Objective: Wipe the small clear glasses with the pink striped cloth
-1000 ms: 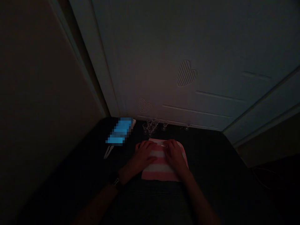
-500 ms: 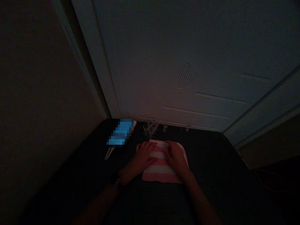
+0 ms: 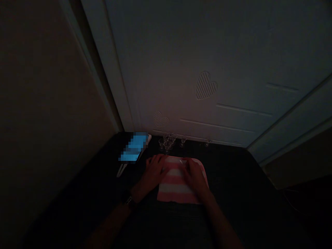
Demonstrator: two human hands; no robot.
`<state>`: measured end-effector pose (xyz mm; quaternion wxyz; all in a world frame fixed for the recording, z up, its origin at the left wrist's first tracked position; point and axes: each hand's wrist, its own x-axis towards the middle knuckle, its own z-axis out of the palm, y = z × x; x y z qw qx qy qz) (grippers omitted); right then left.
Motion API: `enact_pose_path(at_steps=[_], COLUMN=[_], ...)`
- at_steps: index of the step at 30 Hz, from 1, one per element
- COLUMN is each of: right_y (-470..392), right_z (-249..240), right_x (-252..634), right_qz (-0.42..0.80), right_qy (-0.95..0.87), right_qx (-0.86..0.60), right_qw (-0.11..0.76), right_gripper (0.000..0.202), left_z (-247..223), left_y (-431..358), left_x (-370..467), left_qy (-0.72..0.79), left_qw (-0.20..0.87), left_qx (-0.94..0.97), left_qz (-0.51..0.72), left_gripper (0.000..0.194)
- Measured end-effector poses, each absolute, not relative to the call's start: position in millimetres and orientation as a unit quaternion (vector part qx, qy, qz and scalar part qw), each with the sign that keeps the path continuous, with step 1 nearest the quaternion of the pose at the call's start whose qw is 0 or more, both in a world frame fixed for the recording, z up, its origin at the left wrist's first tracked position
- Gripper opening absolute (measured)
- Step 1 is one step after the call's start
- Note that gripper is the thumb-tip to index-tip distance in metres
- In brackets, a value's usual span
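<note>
A pink-and-white striped cloth (image 3: 172, 188) lies on the dark table in front of me. My left hand (image 3: 155, 168) rests at its upper left edge, fingers bent but apart from the thumb. On the cloth's right side, my right hand (image 3: 195, 175) has its fingers curled round a small clear glass (image 3: 182, 161). Only a glint of this glass shows; the fingers cover the rest. Beyond the cloth stands a cluster of several small stemmed glasses (image 3: 168, 142), with a single glass (image 3: 183, 141) just right of it and another glass (image 3: 207, 142) farther right.
A phone with a lit, blurred screen (image 3: 135, 147) leans at the back left, a pale strap (image 3: 121, 169) hanging from it. The dark table (image 3: 176, 224) meets a pale panel with raised hearts (image 3: 206, 85) at the back. A wall (image 3: 52, 121) borders the left side. The light is dim.
My left hand has slid left, off the cloth's middle to its left edge. My right hand stays nearly in place, with the glass at its fingertips.
</note>
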<state>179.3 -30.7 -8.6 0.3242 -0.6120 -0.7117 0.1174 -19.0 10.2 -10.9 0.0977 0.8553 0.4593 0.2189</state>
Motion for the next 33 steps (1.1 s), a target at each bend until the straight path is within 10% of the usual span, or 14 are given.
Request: enact_pose_path(at_steps=[33], right_y=[-35.1], right_z=[-2.9], right_x=[171.0], right_qz=[0.113], right_qy=[-0.770], right_qx=[-0.541], right_qw=[0.318], right_gripper=[0.026], left_z=[-5.5], left_y=[9.2], left_x=[-18.3], left_qy=[0.469], left_qw=[0.144], left_qx=[0.834], left_qz=[0.254], left_gripper=[0.024])
